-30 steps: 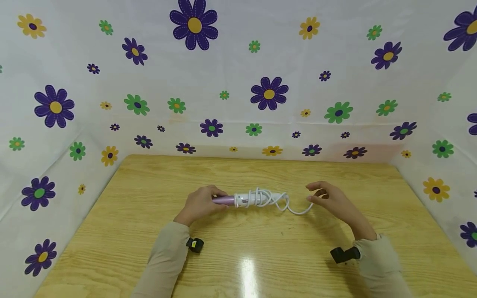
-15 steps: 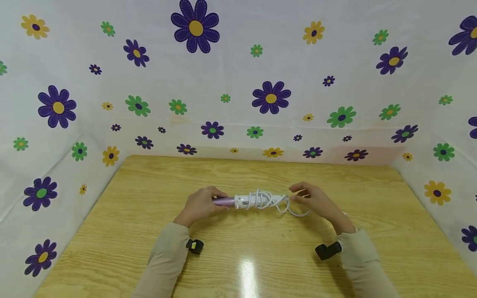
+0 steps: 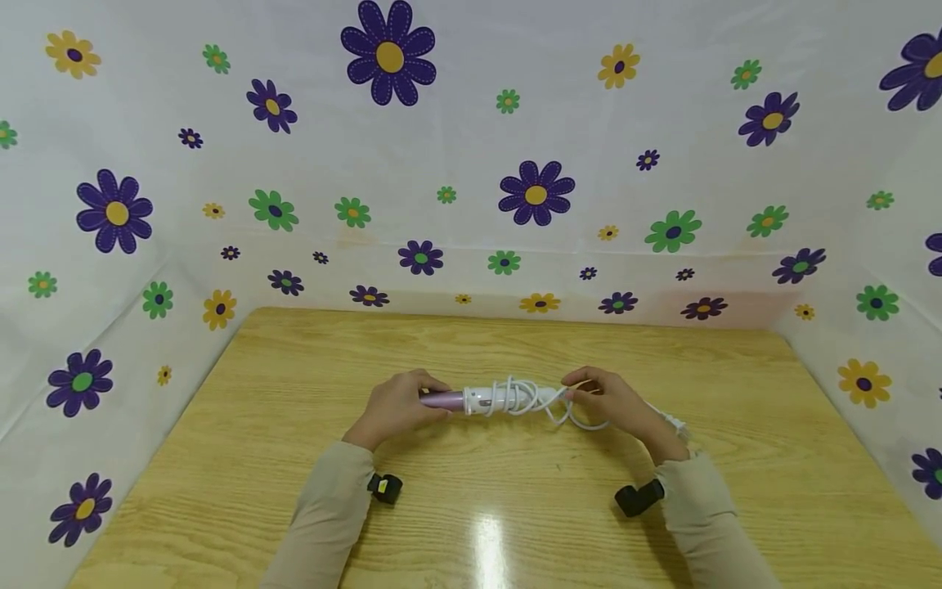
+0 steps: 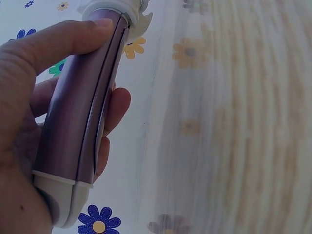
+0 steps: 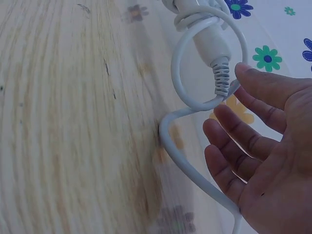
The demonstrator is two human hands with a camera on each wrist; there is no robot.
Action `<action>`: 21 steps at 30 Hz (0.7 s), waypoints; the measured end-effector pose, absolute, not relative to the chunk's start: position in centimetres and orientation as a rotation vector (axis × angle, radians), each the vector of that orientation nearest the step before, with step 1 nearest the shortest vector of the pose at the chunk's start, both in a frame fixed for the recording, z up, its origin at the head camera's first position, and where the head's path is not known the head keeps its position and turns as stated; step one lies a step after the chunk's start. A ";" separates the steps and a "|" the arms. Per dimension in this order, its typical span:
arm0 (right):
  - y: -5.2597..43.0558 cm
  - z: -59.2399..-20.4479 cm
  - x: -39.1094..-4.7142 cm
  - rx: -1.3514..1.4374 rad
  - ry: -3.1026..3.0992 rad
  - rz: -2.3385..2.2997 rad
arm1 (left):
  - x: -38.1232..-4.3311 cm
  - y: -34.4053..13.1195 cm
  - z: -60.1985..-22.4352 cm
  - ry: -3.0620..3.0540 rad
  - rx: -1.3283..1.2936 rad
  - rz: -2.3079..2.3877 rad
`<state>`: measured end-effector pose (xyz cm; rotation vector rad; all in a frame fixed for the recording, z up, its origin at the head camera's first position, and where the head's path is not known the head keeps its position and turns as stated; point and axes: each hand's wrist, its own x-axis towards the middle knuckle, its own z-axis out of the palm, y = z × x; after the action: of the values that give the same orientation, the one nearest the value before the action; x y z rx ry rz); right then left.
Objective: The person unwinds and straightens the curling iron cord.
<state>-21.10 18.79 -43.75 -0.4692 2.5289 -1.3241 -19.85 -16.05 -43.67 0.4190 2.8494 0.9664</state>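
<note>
Head view: left hand [image 3: 396, 402] curled round the purple barrel of a purple-and-white wand [image 3: 477, 399]. Right hand [image 3: 614, 402] at the opposite end, thumb and forefinger on the white cord [image 3: 518, 398]. Wand lies crosswise between the hands above the wooden table [image 3: 441, 507]; whether it rests on the wood, cannot tell. Cord looped loosely round the white handle; its plug [image 3: 677, 426] shows just beside the right wrist.

Left wrist view: firm grasp. Thumb laid along the barrel [image 4: 80, 102] near the handle end, fingers wrapped beneath; white end cap against the palm.

Right wrist view: thumb and forefinger tips pinch a cord loop just beside the ribbed sleeve [image 5: 222, 77] at the handle's end. Remaining fingers loosely bent and spread. Below, the cord runs down past them to the edge of the palm.
</note>
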 end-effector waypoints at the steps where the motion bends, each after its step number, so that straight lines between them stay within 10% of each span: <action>1: 18.7 -43.7 -21.1 -0.467 2.526 -1.327 | -19.9 -16.1 -43.7 2.850 0.419 0.965; 21: 19.0 -43.5 -20.3 -0.454 2.587 -1.277 | -20.2 -16.5 -44.1 2.837 0.351 1.000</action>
<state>-20.29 19.04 -43.54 -0.4535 2.5867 -1.2772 -20.15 -16.53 -44.05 0.3510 2.8371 1.0000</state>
